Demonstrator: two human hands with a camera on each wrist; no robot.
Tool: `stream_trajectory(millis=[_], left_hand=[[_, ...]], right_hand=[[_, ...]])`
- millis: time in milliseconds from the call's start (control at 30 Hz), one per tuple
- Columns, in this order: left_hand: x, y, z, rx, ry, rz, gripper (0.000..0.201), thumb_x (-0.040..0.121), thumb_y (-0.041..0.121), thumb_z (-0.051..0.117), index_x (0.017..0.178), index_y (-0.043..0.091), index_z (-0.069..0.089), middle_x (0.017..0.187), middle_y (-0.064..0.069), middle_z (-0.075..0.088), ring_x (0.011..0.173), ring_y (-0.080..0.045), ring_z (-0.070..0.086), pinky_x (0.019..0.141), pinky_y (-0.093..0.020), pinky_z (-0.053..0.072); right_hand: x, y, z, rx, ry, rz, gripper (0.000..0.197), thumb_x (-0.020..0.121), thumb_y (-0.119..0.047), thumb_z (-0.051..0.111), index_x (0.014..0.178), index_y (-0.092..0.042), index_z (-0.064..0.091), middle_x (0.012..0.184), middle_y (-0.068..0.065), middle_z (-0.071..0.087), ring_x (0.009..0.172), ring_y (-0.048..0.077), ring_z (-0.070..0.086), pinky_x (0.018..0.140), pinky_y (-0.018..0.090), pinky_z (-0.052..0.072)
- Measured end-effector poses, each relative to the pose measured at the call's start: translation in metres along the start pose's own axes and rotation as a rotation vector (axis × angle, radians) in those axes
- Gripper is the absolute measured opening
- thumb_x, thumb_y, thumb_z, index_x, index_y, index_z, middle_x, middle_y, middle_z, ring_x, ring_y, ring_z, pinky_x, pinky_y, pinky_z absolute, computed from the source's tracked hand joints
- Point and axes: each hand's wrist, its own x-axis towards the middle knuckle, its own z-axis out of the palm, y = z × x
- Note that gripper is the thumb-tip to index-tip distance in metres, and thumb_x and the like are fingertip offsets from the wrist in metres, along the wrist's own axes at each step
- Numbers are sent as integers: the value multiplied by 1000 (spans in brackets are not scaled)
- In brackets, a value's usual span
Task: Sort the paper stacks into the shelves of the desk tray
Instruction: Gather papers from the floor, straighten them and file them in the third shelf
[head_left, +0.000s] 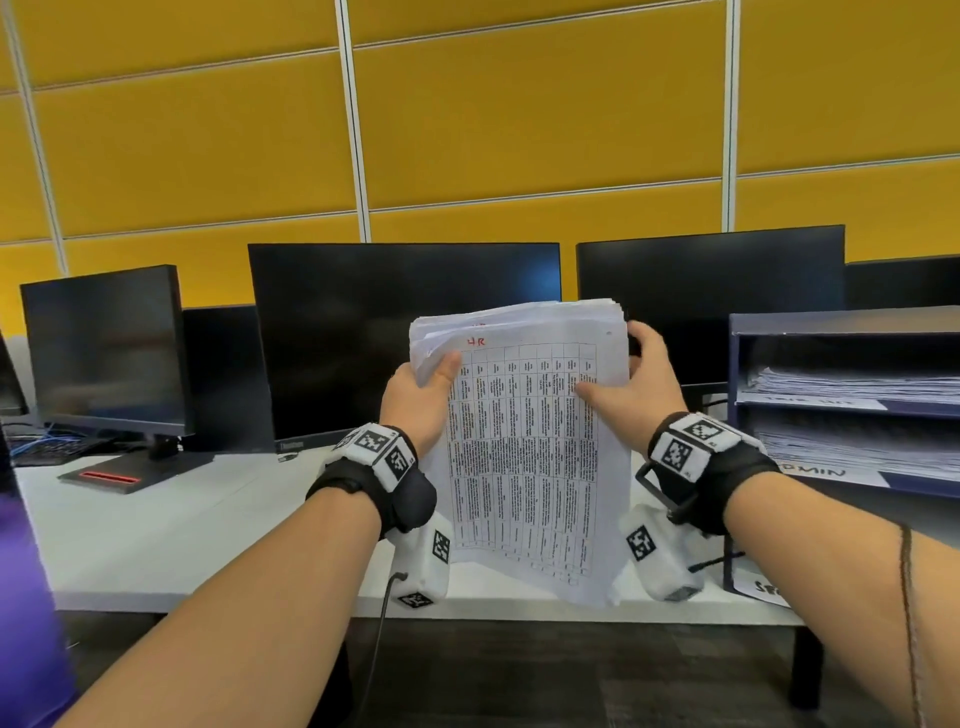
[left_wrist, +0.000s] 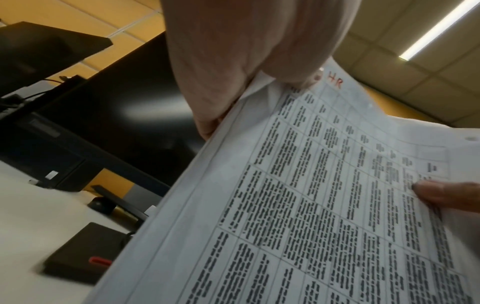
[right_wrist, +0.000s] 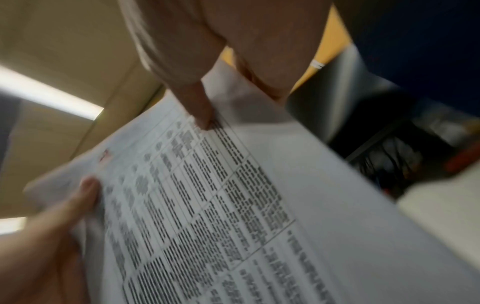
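Observation:
A thick paper stack (head_left: 524, 447) with a printed table and a red "HR" mark at its top is held upright above the white desk (head_left: 156, 525). My left hand (head_left: 421, 395) grips its upper left edge, thumb on the front sheet. My right hand (head_left: 631, 384) grips its upper right edge, thumb on the print and fingers behind. The wrist views show the same stack (left_wrist: 324, 205) (right_wrist: 221, 205) with a thumb pressed on it from each side. The dark blue desk tray (head_left: 841, 322) stands at the right, two shelves filled with papers, one labelled "ADMIN".
Three dark monitors (head_left: 405, 338) line the back of the desk before a yellow panel wall. A monitor base with a red strip (head_left: 111, 475) lies at the left. A cable hangs from my left wrist over the desk's front edge.

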Motion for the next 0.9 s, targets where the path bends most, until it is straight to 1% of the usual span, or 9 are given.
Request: stream_trajectory(millis=[100,167,267,367,500,600,733,833,900], left_hand=[[0,-8,0,-93,-38,-31,56,77,68,60,103,19,65,95,-1,74,89,-22,72,86,-46,56],[0,-9,3,-110,-17,-11,51,79,65,60,100,18,65,95,-2,74,89,-23,71,87,-47,56],[-1,-1,15,-61,112,88,41,89,55,55,100,16,55,94,3,67,86,-16,65,86,-39,53],[-3,10,23,-81,206,136,28,96,46,49,103,18,45,83,10,54,72,-4,53,65,-24,43],[-5,-12,31,-40,171,94,30,98,43,45,109,16,43,86,7,53,75,-9,54,69,-27,42],[-6,-34,33,-8,122,68,40,96,49,45,105,10,49,80,4,54,70,-14,54,59,-25,39],[-11,-44,31,-29,90,41,50,89,59,50,107,13,54,94,-3,63,82,-17,61,69,-31,47],[-16,-33,27,-34,154,68,51,87,62,51,103,14,58,90,0,63,79,-15,60,63,-27,42],[-14,-28,24,-47,209,55,49,87,63,52,99,16,58,86,3,61,78,-15,58,67,-29,41]], right_hand=[[-3,9,3,82,-61,57,37,82,-10,70,117,-15,57,106,1,66,102,21,65,87,37,52],[-5,9,9,53,-102,35,27,85,-9,66,111,-15,59,110,6,66,102,21,63,89,38,51],[-3,1,19,-78,-40,-42,29,88,-9,61,117,-11,57,109,6,63,101,21,61,83,33,52],[-1,-10,26,-101,7,-101,34,90,-11,58,124,-16,52,111,3,59,106,21,57,90,40,52],[-9,1,26,-56,-40,-19,43,90,-6,57,130,-12,43,119,5,55,111,20,55,93,37,49],[-22,25,24,25,-39,60,44,90,-9,58,130,-12,39,115,2,55,106,19,57,88,33,48],[-32,40,27,20,3,95,41,89,-8,60,127,-9,45,110,-1,55,101,15,54,91,30,45],[-28,35,27,20,71,64,35,86,-5,64,119,-10,55,104,-2,59,97,17,59,88,32,49],[-24,30,27,16,50,37,35,86,-7,65,120,-12,55,106,-2,61,97,15,59,87,33,50]])
